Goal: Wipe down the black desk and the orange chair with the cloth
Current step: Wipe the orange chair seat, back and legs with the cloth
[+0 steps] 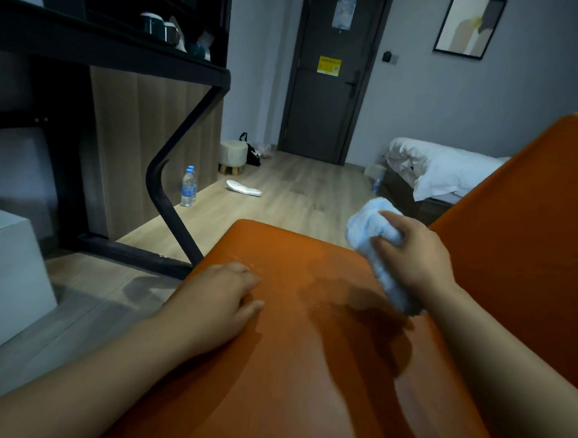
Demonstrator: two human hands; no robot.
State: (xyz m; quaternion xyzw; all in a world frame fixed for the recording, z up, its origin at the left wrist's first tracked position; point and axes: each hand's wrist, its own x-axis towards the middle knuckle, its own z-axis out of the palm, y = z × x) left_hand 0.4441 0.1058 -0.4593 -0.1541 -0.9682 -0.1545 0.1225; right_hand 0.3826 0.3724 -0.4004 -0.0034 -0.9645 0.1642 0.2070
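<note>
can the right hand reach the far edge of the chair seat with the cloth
Probably yes: the right hand holds the cloth near the seat, bare orange between; the left hand rests aside.

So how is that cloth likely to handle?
Probably floppy: the cloth bunches and droops around the right hand. Likely light, since one hand carries it. Its fluffy pile should drag on the seat rather than slip.
</note>
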